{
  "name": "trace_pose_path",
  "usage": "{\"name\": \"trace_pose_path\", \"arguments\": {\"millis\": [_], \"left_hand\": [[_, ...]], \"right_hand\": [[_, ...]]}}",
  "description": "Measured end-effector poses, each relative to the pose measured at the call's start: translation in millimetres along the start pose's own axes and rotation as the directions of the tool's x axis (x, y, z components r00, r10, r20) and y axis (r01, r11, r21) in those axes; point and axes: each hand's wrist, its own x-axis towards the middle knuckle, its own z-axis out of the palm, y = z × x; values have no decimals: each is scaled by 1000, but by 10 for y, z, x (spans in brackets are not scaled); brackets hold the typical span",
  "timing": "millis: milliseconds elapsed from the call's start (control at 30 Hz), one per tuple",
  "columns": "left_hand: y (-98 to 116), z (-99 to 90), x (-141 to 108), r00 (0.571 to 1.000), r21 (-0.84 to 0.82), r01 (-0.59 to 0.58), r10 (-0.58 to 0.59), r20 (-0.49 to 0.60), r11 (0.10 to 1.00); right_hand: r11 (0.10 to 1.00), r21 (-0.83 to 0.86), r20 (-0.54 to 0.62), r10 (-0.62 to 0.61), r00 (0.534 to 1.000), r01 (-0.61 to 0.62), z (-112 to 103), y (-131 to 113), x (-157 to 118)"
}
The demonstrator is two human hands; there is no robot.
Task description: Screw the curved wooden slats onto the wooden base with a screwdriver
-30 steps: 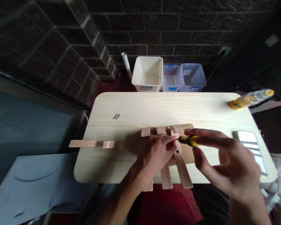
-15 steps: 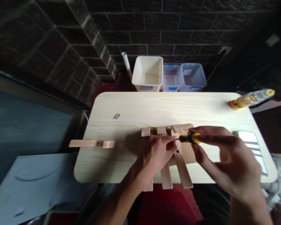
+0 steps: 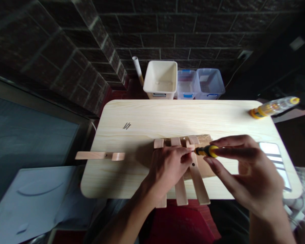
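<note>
A short yellow-and-black screwdriver (image 3: 206,151) lies sideways between the thumb and fingers of my right hand (image 3: 249,169). Its tip points left, meeting the pinched thumb and forefinger of my left hand (image 3: 169,162); what those fingertips hold is too small to make out. Beneath the left hand are several flat wooden strips with curled ends. The right one (image 3: 198,183) shows a dark hole, the middle one (image 3: 181,193) is partly covered, and the left one (image 3: 161,200) mostly hidden. They rest across a brown block (image 3: 205,167) on the table.
On the wood-grain table (image 3: 188,117), small dark screws (image 3: 127,126) lie at left, above another wooden strip (image 3: 91,155) overhanging the edge. A phone (image 3: 276,162) lies at right, near a clear yellow-ended bottle-shaped case (image 3: 274,106). Beyond stand a cream bin (image 3: 160,90) and clear boxes (image 3: 209,91).
My right hand's fingers have shifted slightly around the screwdriver handle, the thumb now a little further left. My left hand and the wooden strips stay in place.
</note>
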Motion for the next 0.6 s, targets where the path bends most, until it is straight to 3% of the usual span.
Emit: {"name": "trace_pose_path", "arguments": {"millis": [600], "left_hand": [[12,-5,2,1000,17,8,-9,27,1000]], "right_hand": [[999,33,63,-7,998,5,-1,-55,16]]}}
